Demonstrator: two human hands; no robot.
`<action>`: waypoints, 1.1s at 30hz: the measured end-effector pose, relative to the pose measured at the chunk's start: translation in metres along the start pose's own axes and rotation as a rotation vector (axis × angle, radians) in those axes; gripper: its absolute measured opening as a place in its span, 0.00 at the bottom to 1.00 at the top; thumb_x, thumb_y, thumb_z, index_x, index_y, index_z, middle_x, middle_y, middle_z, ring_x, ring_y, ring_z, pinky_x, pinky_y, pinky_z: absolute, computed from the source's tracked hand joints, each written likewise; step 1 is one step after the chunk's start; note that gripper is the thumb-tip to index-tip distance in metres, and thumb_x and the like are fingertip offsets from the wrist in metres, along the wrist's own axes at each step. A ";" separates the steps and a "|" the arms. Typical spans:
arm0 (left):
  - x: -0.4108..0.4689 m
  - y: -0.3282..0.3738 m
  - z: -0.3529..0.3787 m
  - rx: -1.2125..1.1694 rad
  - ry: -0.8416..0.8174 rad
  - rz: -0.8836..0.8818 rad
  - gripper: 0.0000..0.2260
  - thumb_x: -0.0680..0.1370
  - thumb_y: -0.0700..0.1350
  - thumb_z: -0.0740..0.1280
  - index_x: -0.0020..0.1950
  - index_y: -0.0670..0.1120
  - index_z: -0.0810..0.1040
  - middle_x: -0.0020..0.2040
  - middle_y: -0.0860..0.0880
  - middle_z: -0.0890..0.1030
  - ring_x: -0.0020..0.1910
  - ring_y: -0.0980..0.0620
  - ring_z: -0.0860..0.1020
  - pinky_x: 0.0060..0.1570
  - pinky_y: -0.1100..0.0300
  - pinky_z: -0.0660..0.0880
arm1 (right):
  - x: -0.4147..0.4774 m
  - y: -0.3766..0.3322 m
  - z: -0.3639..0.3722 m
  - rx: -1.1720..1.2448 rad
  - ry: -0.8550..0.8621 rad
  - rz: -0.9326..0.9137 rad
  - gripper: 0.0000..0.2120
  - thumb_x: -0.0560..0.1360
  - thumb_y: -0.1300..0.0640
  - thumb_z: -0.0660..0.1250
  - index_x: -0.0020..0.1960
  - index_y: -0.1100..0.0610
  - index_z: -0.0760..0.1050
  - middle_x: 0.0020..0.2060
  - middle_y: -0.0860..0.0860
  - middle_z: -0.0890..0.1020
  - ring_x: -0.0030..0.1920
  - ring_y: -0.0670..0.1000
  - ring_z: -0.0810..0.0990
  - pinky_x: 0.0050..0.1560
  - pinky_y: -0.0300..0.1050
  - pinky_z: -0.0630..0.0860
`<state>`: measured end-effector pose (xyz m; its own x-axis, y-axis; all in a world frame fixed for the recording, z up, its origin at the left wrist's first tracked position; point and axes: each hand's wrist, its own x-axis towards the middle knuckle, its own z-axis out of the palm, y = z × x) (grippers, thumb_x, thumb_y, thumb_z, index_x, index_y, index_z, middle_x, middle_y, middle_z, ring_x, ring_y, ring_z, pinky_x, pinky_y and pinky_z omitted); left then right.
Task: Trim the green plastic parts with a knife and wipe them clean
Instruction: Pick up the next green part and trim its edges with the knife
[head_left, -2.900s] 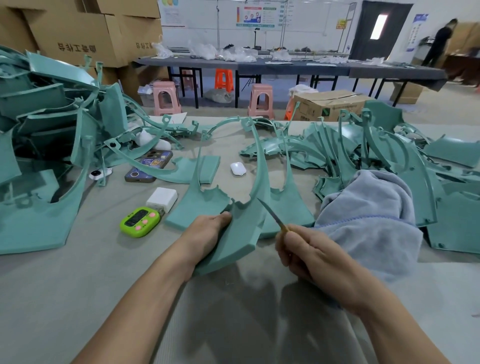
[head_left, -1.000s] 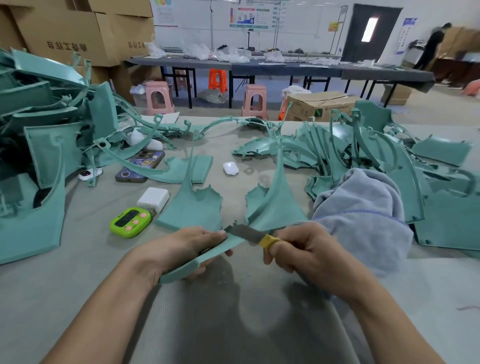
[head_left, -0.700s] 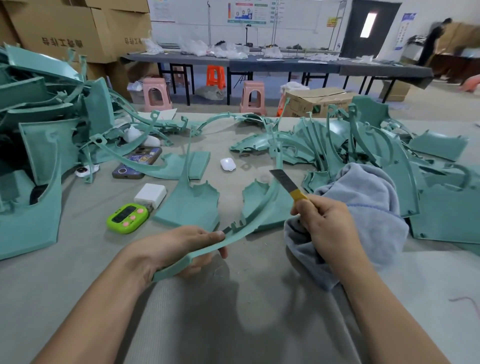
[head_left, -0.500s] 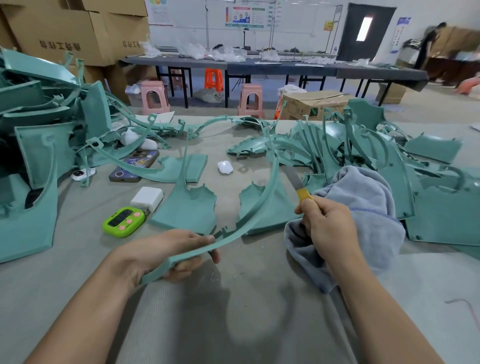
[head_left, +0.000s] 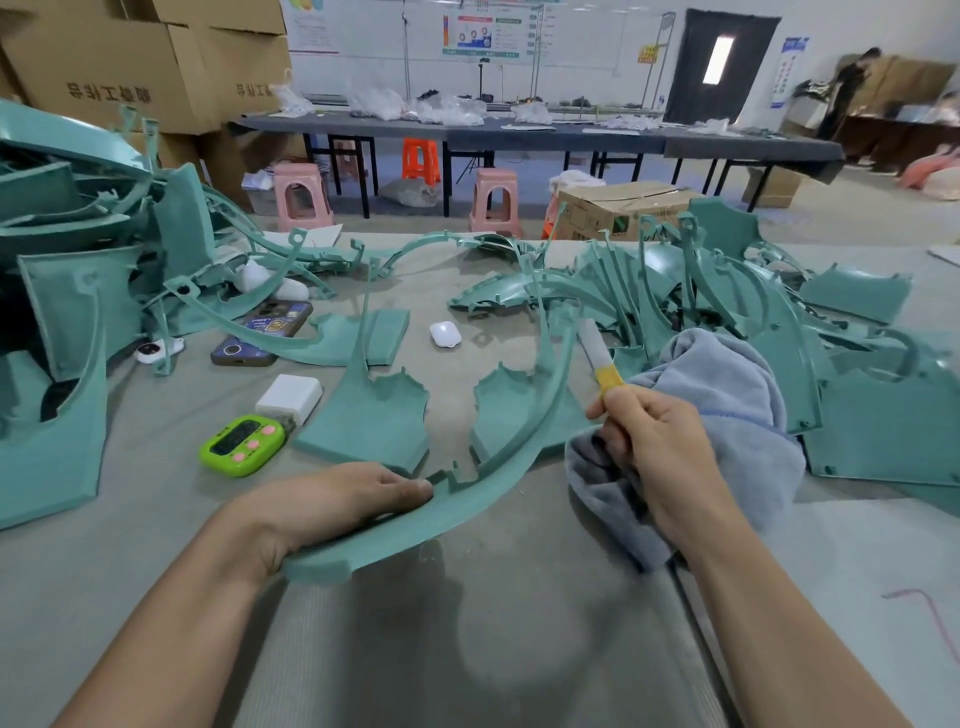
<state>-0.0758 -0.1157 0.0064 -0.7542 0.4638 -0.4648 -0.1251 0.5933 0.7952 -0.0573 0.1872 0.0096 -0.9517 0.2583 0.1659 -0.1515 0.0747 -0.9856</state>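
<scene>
Wiping looks due. Left grip (head_left: 332, 504) clasps the curved green part (head_left: 488, 488) by the near edge of the counter (head_left: 467, 649); right grip (head_left: 660, 452) pinches the knife (head_left: 597, 356), over the cloth (head_left: 727, 395). Next: bring cloth to part.

I work in a factory workshop: my bench (head_left: 493, 623) is heaped with moulded green parts (head_left: 62, 322), stacked cartons (head_left: 119, 57) stand to my left, and behind run long tables (head_left: 571, 140) with plastic stools (head_left: 496, 200) and wall charts (head_left: 483, 31).
</scene>
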 end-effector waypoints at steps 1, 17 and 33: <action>0.001 0.000 0.001 0.000 0.018 -0.005 0.30 0.74 0.69 0.66 0.56 0.42 0.83 0.27 0.56 0.74 0.22 0.59 0.71 0.23 0.67 0.67 | -0.003 -0.002 0.000 0.008 -0.064 -0.031 0.15 0.80 0.62 0.63 0.35 0.58 0.80 0.24 0.56 0.65 0.24 0.49 0.61 0.24 0.38 0.59; 0.003 0.005 0.004 -0.013 0.206 0.058 0.20 0.82 0.59 0.63 0.32 0.58 0.83 0.28 0.57 0.79 0.26 0.61 0.75 0.28 0.67 0.68 | -0.014 0.004 0.001 -0.137 -0.153 0.102 0.15 0.79 0.61 0.65 0.35 0.64 0.77 0.25 0.54 0.73 0.24 0.47 0.67 0.23 0.35 0.63; -0.010 0.024 0.022 0.357 1.189 0.378 0.10 0.78 0.60 0.67 0.49 0.55 0.72 0.24 0.54 0.70 0.29 0.48 0.71 0.30 0.54 0.63 | -0.038 0.000 0.031 -0.548 -0.070 -0.369 0.17 0.77 0.49 0.64 0.36 0.59 0.72 0.28 0.54 0.70 0.27 0.45 0.64 0.28 0.39 0.60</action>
<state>-0.0571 -0.0920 0.0221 -0.8345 -0.1157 0.5387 0.2584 0.7813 0.5681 -0.0291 0.1478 0.0017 -0.8812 0.0597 0.4690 -0.3312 0.6300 -0.7024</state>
